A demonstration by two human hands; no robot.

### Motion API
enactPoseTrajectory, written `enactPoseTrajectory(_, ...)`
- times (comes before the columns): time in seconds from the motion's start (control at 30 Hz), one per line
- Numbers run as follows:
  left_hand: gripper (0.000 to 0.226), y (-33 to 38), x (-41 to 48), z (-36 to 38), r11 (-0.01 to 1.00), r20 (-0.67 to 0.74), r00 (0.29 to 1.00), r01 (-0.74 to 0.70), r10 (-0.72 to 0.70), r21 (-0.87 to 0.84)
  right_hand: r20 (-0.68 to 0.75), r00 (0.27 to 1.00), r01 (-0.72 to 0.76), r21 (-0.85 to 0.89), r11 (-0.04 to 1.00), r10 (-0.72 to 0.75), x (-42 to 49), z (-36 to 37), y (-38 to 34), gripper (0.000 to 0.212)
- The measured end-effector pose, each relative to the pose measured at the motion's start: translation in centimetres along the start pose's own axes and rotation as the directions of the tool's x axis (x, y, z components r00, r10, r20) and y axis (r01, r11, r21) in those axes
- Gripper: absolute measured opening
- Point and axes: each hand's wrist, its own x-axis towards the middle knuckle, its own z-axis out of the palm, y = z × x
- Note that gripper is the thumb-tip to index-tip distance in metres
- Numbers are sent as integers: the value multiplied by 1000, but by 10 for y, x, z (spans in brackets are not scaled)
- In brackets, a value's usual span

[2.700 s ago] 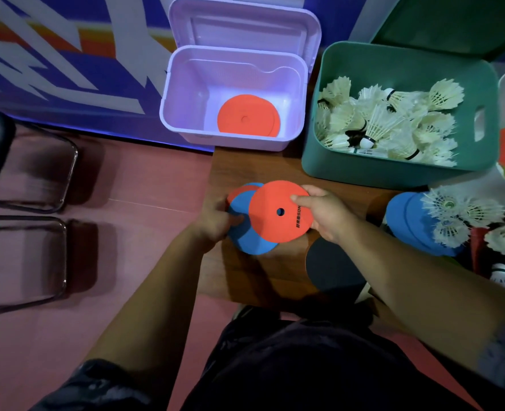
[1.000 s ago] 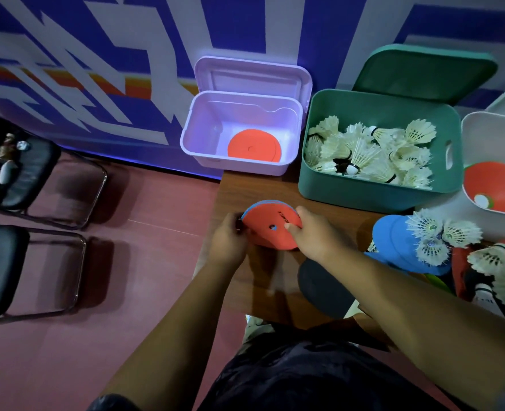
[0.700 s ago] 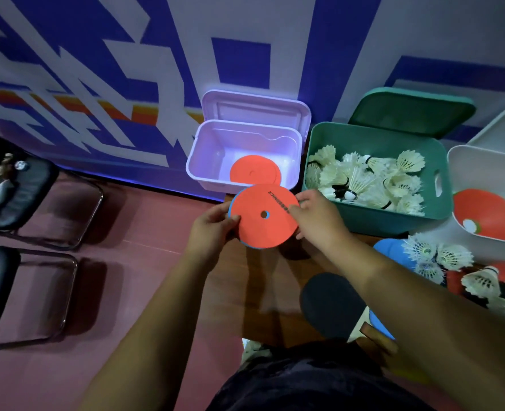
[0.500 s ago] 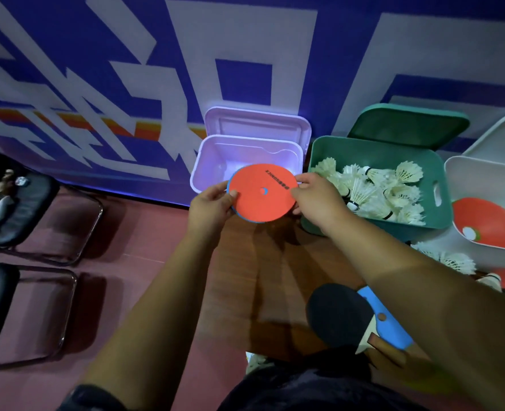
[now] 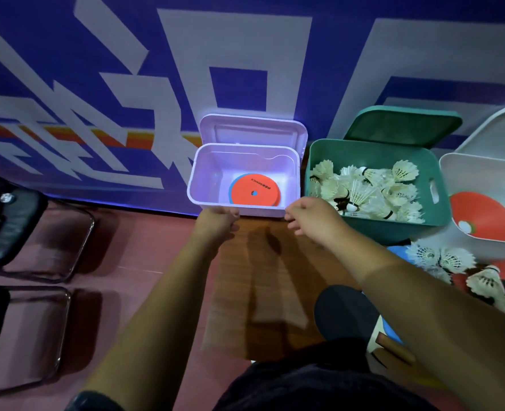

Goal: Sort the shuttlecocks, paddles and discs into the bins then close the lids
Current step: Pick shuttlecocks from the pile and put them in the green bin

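Observation:
A stack of discs (image 5: 254, 192), orange on top with blue edges under it, lies flat in the white bin (image 5: 206, 173), whose lid (image 5: 252, 130) stands up at the back. My left hand (image 5: 217, 219) and my right hand (image 5: 310, 216) hover just in front of that bin's near wall, both holding nothing, fingers loosely curled. The green bin (image 5: 319, 155) to the right holds many white shuttlecocks (image 5: 363, 191). A third white bin (image 5: 452, 173) at the far right holds a red paddle (image 5: 485, 218). A black paddle (image 5: 346, 312) lies near my right forearm.
Loose shuttlecocks (image 5: 440, 258) lie on blue discs (image 5: 399, 252) and red items at the table's right side. The wooden table (image 5: 260, 277) ends at its left edge, beyond which is red floor. Two black chairs (image 5: 14, 226) stand at the far left.
The stack of discs that both hands held above the table now lies in the white bin. Both hands have let go and drawn back to the bin's near wall.

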Motion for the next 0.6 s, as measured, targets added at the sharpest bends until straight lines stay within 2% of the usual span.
enactPoseTrajectory(0.1, 6, -5, -12, 10, 1000, 32, 999, -3, 4, -15, 12, 1000, -12, -8, 1000, 12, -8, -6, 13, 20)
enactPoseTrajectory(0.3, 11, -17, -24, 53, 996, 190, 982, -31, 14, 86, -59, 998, -21, 56, 998, 25, -26, -42, 40, 20)
enactPoseTrajectory(0.47, 14, -33, -33, 113, 981, 327, 944, -24, -41, 192, -185, 980, -50, 128, 990, 73, -56, -89, 82, 19)
enactPoseTrajectory(0.6, 18, -40, -50, 163, 965, 400, 914, -40, -69, 257, -323, 927, -107, 262, 959, 192, -82, -130, 125, 20)
